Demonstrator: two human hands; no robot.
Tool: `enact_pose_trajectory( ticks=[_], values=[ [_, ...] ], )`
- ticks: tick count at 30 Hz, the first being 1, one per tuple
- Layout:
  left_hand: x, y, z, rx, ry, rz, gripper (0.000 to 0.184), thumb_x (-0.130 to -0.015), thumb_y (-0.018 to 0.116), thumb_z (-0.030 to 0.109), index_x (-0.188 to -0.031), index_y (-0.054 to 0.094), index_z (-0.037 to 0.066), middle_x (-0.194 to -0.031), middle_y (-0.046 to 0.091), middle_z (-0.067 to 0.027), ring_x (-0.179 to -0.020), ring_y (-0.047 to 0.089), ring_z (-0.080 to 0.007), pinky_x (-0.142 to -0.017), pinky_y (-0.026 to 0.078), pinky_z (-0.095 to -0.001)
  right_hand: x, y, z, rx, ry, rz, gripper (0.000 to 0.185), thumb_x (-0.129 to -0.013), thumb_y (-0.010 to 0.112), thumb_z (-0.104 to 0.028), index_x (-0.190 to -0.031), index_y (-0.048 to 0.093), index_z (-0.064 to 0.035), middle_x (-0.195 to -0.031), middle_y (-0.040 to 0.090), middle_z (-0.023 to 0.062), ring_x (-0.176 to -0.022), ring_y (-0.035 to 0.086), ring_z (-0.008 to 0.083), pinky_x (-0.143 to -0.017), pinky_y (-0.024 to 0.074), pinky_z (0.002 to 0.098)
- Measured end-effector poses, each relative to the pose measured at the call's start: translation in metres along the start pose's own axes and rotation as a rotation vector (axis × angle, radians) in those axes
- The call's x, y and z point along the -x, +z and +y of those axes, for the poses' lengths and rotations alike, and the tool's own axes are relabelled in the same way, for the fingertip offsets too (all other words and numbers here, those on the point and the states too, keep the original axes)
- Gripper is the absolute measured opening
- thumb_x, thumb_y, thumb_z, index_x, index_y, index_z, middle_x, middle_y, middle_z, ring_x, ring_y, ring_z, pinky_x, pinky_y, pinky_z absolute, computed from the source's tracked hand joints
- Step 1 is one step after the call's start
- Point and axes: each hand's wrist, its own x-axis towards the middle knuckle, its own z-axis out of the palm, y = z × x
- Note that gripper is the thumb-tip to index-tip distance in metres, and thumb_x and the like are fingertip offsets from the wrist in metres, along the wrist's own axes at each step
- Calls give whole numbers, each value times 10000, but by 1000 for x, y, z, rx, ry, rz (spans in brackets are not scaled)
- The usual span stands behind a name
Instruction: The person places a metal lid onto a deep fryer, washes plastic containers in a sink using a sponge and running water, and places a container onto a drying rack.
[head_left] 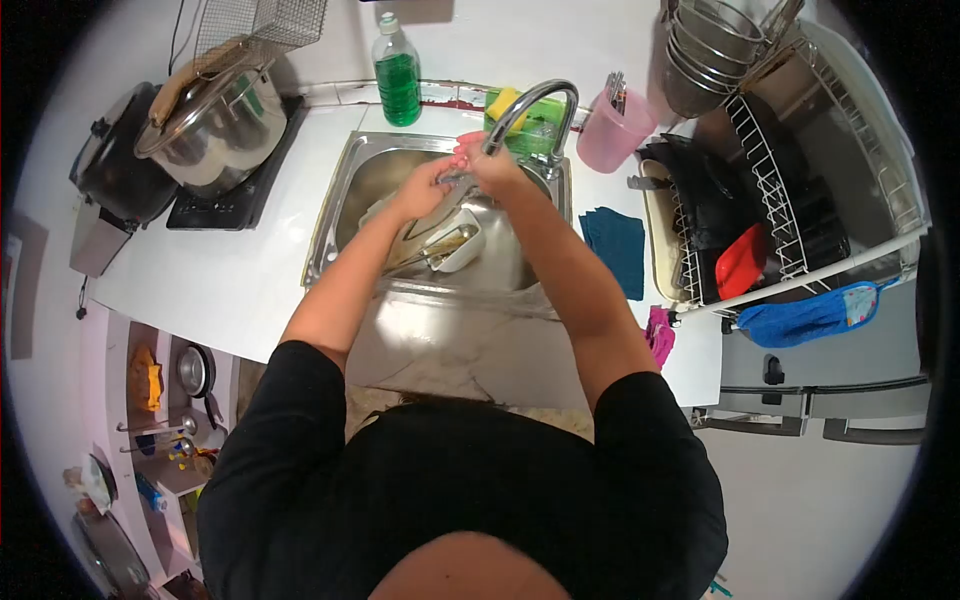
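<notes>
Both my hands are under the curved chrome faucet (560, 90), over the steel sink (345, 190). My left hand (425, 190) has its fingers curled close to the other hand, around something clear or wet that I cannot make out. Just beneath the spout is my right hand (490, 172), its pinkish fingers stretched to the left, partly hidden by the spout. In the basin below lies a white rectangular container (462, 252) with utensils in it. Other pale dishes around it are partly covered by my arms.
Behind the sink stand a green soap bottle (398, 80), a yellow sponge (507, 108) and a pink cup (612, 132) of utensils. On the right are a folded teal cloth (614, 250) and a dish rack (770, 200). A large steel pot (225, 130) sits on a cooktop at left.
</notes>
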Motion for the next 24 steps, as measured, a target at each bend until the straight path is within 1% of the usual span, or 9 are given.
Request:
enact_pose_trajectory(
  ticks=[3, 6, 8, 11, 13, 15, 18, 20, 24],
  values=[
    [-2, -6, 2, 249, -171, -147, 367, -758, 523, 62, -1126, 526, 70, -1099, 547, -172, -997, 529, -286, -825, 426, -376, 2, -4, -8, 41, 166, -32, 172, -831, 475, -12, -989, 539, 12, -922, 575, 110, -802, 571, 170, -699, 484, 270],
    [6, 5, 11, -263, 19, -214, 305, -764, 550, 103, -1062, 562, 166, -1012, 599, -101, -873, 588, -277, -745, 466, -358, 15, -14, -16, 212, 21, -42, 180, -857, 495, -104, -997, 554, -7, -967, 575, 120, -846, 571, 189, -747, 473, 287],
    [16, 11, 42, -439, 91, -318, 271, -781, 526, 130, -1040, 567, 202, -968, 615, -76, -841, 601, -271, -723, 477, -361, 24, -19, -23, 1361, -145, -465, 267, -873, 506, -247, -1012, 563, -26, -1021, 579, 92, -844, 571, 200, -795, 457, 312],
    [39, 29, 54, -674, 197, -457, 297, -798, 513, 167, -1078, 557, 253, -972, 623, -44, -849, 599, -273, -721, 480, -371, 6, -75, 64, 988, 623, -554, 427, -829, 538, -421, -1014, 579, -39, -1018, 600, 88, -863, 573, 211, -841, 434, 322],
    [62, 50, 35, -655, 388, -406, 356, -774, 533, 163, -1119, 545, 247, -1008, 614, -29, -860, 595, -259, -734, 478, -368, 43, -67, 82, 815, 708, 208, 462, -756, 600, -460, -977, 598, -53, -933, 625, 117, -865, 590, 241, -807, 445, 329],
    [74, 47, 30, -634, 569, -345, 419, -749, 553, 159, -1160, 532, 242, -1045, 606, -15, -871, 591, -246, -747, 477, -365, 42, -68, 75, 1242, 504, 99, 470, -717, 632, -443, -982, 592, -56, -895, 622, 144, -863, 592, 276, -794, 451, 348],
    [83, 16, 22, -244, 19, -458, 491, -740, 563, 231, -1223, 481, 201, -1168, 542, -52, -1002, 537, -286, -851, 434, -372, 33, -47, 56, 1712, 200, -28, 471, -662, 677, -386, -986, 581, -58, -849, 617, 171, -848, 590, 327, -772, 460, 379],
    [85, 9, -15, -280, -104, 122, 570, -749, 573, 353, -1222, 460, 55, -1181, 519, -150, -1095, 476, -314, -953, 343, -369, 30, -28, 40, 1767, 121, -27, 460, -646, 691, -346, -984, 576, -57, -841, 616, 172, -836, 588, 345, -763, 462, 393],
    [77, 15, -45, 468, -678, 202, 583, -845, 494, 416, -1210, 436, -35, -1119, 541, -159, -1075, 476, -286, -968, 314, -356, 1, -21, 14, 1592, -267, -410, 389, -715, 648, -307, -994, 580, -45, -948, 598, 159, -892, 577, 315, -788, 459, 382]
  ],
)
